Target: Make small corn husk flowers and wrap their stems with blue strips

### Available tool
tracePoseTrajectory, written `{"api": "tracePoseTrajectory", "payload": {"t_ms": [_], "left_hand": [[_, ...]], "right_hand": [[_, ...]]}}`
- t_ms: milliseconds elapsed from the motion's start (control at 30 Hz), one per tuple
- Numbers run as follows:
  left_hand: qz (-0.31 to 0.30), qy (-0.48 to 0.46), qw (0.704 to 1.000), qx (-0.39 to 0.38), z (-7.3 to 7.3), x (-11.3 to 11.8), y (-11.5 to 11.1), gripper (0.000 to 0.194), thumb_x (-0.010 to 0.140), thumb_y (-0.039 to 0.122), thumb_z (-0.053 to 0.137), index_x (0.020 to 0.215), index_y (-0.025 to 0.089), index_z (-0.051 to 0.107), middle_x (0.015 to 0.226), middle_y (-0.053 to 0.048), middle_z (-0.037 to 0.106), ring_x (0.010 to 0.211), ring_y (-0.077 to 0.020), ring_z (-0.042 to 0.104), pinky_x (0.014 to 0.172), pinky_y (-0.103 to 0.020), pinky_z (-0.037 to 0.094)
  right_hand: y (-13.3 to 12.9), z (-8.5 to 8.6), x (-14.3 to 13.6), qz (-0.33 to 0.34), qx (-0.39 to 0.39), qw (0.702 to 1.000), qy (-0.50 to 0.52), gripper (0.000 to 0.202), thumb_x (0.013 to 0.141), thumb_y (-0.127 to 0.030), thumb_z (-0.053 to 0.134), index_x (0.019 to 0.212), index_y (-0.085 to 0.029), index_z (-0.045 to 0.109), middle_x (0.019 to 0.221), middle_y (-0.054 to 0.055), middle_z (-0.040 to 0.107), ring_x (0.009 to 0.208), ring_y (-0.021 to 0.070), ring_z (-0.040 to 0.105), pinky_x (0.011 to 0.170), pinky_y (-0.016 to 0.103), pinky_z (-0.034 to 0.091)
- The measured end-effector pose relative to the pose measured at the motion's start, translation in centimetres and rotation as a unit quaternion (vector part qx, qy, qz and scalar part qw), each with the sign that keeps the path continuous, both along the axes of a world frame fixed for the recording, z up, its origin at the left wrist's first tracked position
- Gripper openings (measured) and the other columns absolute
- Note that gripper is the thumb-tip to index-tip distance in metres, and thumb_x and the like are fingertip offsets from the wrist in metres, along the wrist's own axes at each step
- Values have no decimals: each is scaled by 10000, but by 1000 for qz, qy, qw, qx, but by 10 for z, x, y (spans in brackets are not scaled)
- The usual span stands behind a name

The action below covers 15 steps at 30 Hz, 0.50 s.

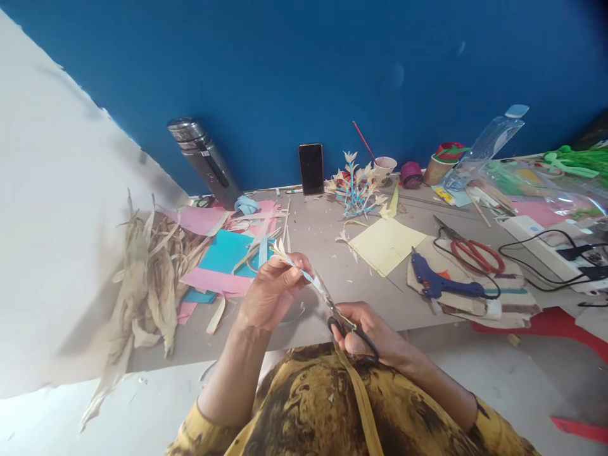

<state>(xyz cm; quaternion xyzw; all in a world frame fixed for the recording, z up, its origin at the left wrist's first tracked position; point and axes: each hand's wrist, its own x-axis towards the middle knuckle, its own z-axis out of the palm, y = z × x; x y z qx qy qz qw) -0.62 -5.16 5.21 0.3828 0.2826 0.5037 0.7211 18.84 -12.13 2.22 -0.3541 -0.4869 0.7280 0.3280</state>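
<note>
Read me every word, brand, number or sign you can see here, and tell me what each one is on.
None can be read.
Dark flask: a small pale mark below its lid, too small to read.
Small yellow item by the clear bottle: possible print, too blurred.
Phone: dark screen, no text visible.
Scissors in the right hand: no lettering discernible.

Mustard-yellow top (304,405) with dark mottled print, matching sleeves (498,430)

A grey flask (209,161), a dark phone (311,169) and a clear bottle (491,147) stand along the blue wall (266,63).
</note>
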Motion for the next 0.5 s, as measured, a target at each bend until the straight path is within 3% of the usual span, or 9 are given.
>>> {"api": "tracePoseTrajectory", "payload": {"t_ms": [500], "left_hand": [[-38, -18, 999, 29, 1, -2, 3, 161, 687, 280, 881, 712, 202, 743, 811, -24, 589, 799, -151, 569, 776, -322, 497]], "right_hand": [[-2, -8, -1, -43, 32, 997, -63, 497, 625, -553, 766, 572, -197, 423, 548, -81, 317, 532, 66, 223, 461, 212, 172]]}}
